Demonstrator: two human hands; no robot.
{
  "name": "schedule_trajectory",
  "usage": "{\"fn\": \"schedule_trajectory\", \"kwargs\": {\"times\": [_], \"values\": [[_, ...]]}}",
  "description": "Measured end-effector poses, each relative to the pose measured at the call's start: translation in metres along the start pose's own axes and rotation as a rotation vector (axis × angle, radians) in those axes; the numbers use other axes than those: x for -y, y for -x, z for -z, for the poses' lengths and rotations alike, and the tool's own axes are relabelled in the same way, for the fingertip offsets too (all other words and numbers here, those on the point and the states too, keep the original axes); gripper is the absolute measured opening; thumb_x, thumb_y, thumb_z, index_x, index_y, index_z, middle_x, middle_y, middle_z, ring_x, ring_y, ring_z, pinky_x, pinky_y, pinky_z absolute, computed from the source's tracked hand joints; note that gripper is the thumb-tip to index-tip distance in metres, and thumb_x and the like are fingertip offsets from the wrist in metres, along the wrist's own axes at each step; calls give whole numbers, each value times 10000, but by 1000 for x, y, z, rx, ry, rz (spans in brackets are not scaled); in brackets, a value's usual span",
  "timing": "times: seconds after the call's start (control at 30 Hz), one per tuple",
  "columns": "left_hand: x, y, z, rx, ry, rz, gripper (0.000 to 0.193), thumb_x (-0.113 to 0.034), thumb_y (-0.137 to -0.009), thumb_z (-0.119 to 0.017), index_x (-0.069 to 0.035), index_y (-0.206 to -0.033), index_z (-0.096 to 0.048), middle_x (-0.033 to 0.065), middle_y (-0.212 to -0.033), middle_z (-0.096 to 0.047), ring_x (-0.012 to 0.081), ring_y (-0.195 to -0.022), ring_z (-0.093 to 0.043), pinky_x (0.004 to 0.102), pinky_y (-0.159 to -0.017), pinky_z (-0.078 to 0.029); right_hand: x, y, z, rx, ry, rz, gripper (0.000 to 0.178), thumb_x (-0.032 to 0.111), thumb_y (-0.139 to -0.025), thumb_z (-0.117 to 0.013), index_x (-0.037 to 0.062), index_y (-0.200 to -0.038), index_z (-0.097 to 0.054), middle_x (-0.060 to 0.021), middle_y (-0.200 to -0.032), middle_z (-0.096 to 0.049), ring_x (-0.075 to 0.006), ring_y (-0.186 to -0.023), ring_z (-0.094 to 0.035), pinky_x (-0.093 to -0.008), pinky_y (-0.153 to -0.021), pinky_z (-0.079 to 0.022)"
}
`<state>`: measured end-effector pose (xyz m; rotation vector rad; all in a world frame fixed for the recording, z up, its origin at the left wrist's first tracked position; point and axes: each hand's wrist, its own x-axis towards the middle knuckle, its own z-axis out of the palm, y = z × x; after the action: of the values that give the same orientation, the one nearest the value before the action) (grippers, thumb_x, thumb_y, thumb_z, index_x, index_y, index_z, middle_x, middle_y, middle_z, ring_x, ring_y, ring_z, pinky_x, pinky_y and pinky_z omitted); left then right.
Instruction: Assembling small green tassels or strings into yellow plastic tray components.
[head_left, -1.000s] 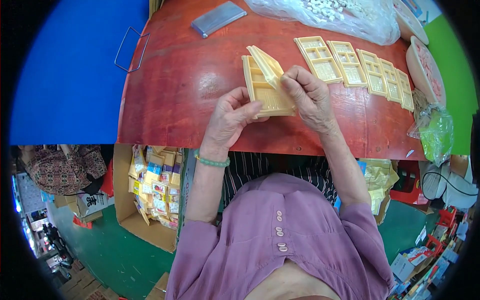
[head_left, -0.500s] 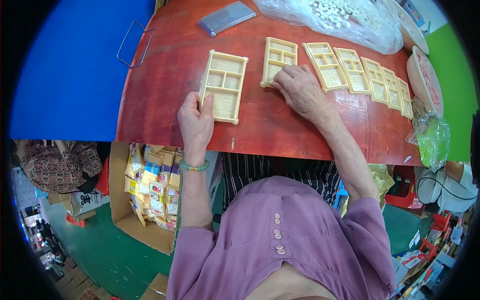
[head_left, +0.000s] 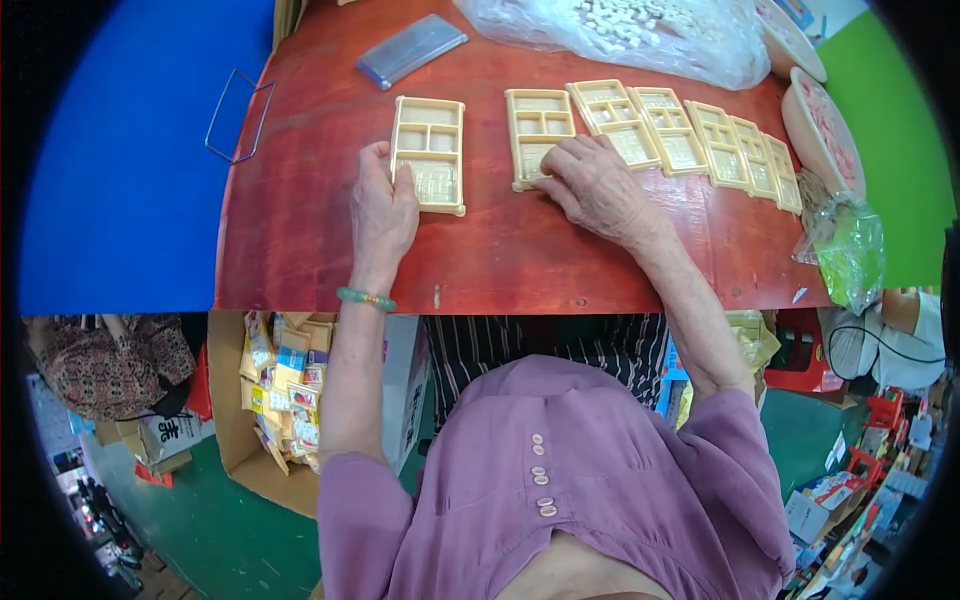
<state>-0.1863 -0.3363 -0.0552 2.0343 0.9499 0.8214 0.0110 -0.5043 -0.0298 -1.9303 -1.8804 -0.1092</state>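
Note:
My left hand [head_left: 385, 210] is closed on the left edge of a cream plastic compartment tray [head_left: 429, 140], thumb on its rim, the other fingers largely out of sight. Two small cells lie between the larger ones, and all look bare. To the right, my right hand [head_left: 607, 192] has its bent fingers closed on the lower right part of a second tray [head_left: 541, 102] of the same kind, covering that corner. Beside this hand, a third cream tray [head_left: 602, 92] begins an overlapping row of several such trays [head_left: 711, 130] that runs to the right.
A clear bag [head_left: 690, 45] of small white pieces lies at the back. Bowls stand at the right, one holding pink pieces [head_left: 828, 125]. A transparent grey-blue case [head_left: 412, 50] rests at the back left. Below the red table [head_left: 300, 230], a carton [head_left: 240, 465] holds packets.
The view has shifted slightly. The tray in my left hand has turned straighter. My right hand and its tray have come closer to the row on the right.

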Motion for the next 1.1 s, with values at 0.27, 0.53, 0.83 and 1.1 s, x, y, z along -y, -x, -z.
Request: {"fn": "schedule_trajectory", "kwargs": {"times": [0.27,0.53,0.83,1.1], "values": [[-16,-28,-17,51,-399,-127,277,-140,-859,-501,21,-1084,-480,272,-962,-582,419,-903,-588,496,-772,-468,-2,7,11,-130,100,-66,385,304,-771,-711,59,-1041,-586,-132,-1160,-548,-345,-1129,-479,-437,-942,-370],[-45,-11,-27,-103,-842,-463,685,-509,-842,-574,57,-1215,-475,288,-1314,-411,431,-1170,-451,496,-936,-419,-11,21,20,102,213,-238,743,513,-755,-679,122,-1348,-458,-164,-1453,-325,-379,-1352,-268,-502,-1094,-223],[-64,-5,-34,277,-680,-267,843,-512,-777,-661,158,-1228,-420,328,-1365,-332,404,-1101,-473,461,-931,-414,-9,16,3,125,209,-350,772,470,-832,-614,18,-1398,-346,-191,-1464,-304,-356,-1369,-258,-484,-1095,-247],[-64,-74,-23,434,-313,-281,428,-357,-859,-609,51,-980,-554,286,-990,-585,429,-876,-582,488,-754,-475,-11,10,0,75,126,-334,739,382,-844,-634,-53,-1366,-345,-231,-1446,-308,-374,-1364,-256,-466,-1096,-257]]}}
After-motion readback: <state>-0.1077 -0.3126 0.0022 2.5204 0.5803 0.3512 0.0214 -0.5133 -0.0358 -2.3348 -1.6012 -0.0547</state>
